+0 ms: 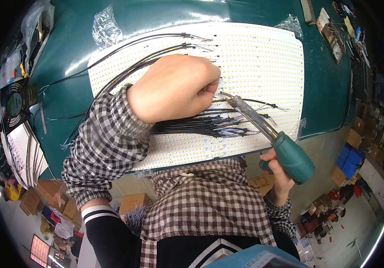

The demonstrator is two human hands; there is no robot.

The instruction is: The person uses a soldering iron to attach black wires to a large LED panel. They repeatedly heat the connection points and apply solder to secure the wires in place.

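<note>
My right hand (281,173) is wrapped round the green handle of a soldering gun (294,158). Its metal barrel slants up and left, and the thin bent tip reaches the LED board beside my left fingertips. My left hand (178,87) is closed in a pinch over the middle of the white LED board (272,58), which has rows of small yellow dots. What the left fingers pinch is hidden behind the hand. Black cables (183,127) with stripped, thin wire ends lie across the board, several bundled below my left hand and others above it.
The board lies on a green tabletop (75,27), with clear tape (106,27) at its upper left corner. A black fan (15,102) and a stack of white panels (25,154) stand at the left. A dirty metal-edged tray (331,35) sits at the far right. Cardboard boxes (134,203) are below the table.
</note>
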